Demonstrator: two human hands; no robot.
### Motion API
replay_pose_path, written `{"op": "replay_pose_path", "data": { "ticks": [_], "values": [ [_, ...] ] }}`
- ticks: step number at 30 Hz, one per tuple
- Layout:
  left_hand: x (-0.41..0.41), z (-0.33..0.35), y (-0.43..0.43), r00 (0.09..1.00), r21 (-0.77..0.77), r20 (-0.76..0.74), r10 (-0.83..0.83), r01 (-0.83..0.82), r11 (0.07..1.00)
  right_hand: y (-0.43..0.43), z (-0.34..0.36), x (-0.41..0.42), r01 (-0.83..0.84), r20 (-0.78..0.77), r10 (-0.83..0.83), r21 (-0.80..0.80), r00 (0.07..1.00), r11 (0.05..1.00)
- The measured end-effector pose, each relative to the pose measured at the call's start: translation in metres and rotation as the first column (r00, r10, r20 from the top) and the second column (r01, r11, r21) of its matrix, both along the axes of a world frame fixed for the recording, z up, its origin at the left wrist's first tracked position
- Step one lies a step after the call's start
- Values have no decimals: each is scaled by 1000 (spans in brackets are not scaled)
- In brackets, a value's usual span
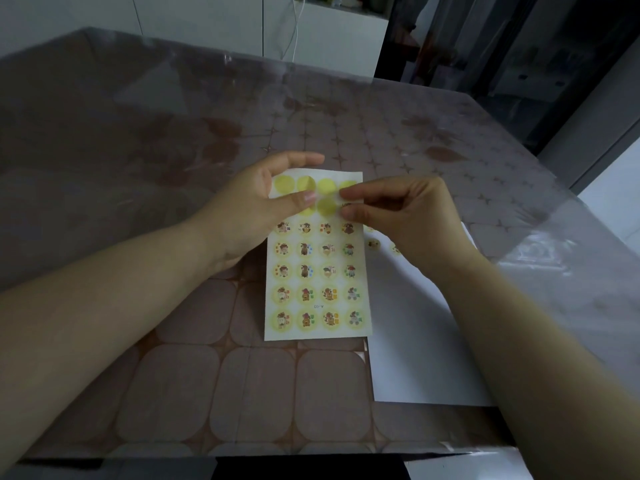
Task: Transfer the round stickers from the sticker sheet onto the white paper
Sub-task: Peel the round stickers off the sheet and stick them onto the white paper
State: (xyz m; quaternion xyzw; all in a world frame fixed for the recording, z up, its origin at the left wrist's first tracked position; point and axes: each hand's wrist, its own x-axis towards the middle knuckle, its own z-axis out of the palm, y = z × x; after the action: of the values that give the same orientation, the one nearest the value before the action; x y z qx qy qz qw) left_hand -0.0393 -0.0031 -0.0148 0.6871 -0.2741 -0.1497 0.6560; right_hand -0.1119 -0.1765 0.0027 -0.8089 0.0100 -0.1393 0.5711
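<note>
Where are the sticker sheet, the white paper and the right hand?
sticker sheet (316, 282): head view, bare gap between printed rows.
white paper (415, 341): head view, bare middle.
right hand (408, 220): head view, back of hand.

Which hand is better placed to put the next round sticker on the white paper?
The right hand: it pinches a sticker at the edge of the sticker sheet, beside the white paper. The left hand holds the sheet.

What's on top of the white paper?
At least two round stickers show on the white paper; the right hand and forearm cover its far part, hiding any others.
</note>
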Motion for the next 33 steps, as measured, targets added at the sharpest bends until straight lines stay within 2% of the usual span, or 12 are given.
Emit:
{"op": "replay_pose_path", "data": {
  "ticks": [8, 10, 12, 13, 15, 17, 18, 20, 22, 23, 28, 33],
  "values": [
    [1, -2, 0, 1000, 2, 17, 10, -10, 1000, 2, 0, 0, -22, 49, 21, 9, 999, 1000],
    [3, -4, 0, 995, 45, 91, 35, -39, 998, 1, -1, 0, -20, 57, 19, 11, 998, 1000],
    [4, -6, 1, 965, 96, 245, 92, -118, 988, 0, -2, 0, -21, 58, 22, -10, 998, 1000],
    [4, -5, 2, 926, 127, 355, 130, -185, 975, 0, -2, 0, -28, 56, 30, -28, 998, 999],
    [3, 0, 4, 781, 178, 603, 162, -330, 927, 1, -3, 0, -61, 45, 63, -50, 997, 997],
    [2, 5, 5, 638, 248, 766, 77, -403, 881, 4, -3, 0, -106, 33, 107, -25, 994, 994],
    [2, 5, 5, 621, 298, 784, 16, -398, 868, 6, -3, 0, -125, 34, 125, -9, 992, 992],
    [1, 7, 3, 753, 382, 656, -44, -282, 880, 8, -4, -1, -147, 45, 147, -11, 988, 989],
    [1, 8, 3, 906, 343, 423, -35, -124, 931, 10, -4, -1, -159, 43, 160, -31, 986, 987],
    [2, 9, 3, 938, 300, 346, -10, -101, 948, 10, -4, -1, -165, 36, 167, -36, 985, 986],
    [2, 8, 4, 986, 195, 168, 17, -51, 979, 6, -5, -1, -168, 16, 169, -49, 985, 984],
    [0, 8, 2, 996, 139, 90, -12, -1, 990, 10, -7, 1, -138, 32, 143, -128, 989, 982]
  ]
}}
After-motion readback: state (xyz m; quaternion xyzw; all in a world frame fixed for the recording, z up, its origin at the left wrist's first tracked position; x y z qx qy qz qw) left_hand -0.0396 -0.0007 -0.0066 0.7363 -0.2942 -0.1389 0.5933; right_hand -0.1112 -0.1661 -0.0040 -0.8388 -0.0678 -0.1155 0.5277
